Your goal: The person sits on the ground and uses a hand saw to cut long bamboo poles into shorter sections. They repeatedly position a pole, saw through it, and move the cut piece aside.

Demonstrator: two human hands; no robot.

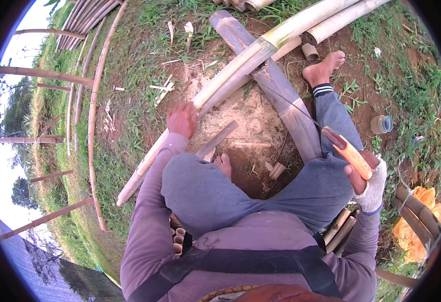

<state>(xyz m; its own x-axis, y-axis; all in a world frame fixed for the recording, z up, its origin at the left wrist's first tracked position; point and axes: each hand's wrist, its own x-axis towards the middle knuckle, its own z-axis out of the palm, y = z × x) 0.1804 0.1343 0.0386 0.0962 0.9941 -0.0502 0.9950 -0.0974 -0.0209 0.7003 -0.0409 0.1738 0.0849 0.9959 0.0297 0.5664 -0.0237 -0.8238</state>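
A long pale bamboo pole [238, 68] runs from the lower left to the upper right, resting across a thick, dark bamboo log [288, 100]. My bare left hand [182, 120] is closed over the pole, left of the log. My gloved right hand [369, 176] grips the orange handle of a saw [354, 157] beside my right knee. Its thin blade appears nearly edge-on and stretches to the pole where that crosses the log. Whether the teeth touch the bamboo is too fine to tell. A flat greyish strip [219, 137] rests by my left knee.
Pale sawdust and shavings [230, 113] cover the ground between my bare feet. Another bamboo pole [341, 25] and a short cut piece [309, 51] lie at the upper right. A jar [381, 124] and an orange net bag [412, 236] are on the right; a bamboo fence [94, 100] stands left.
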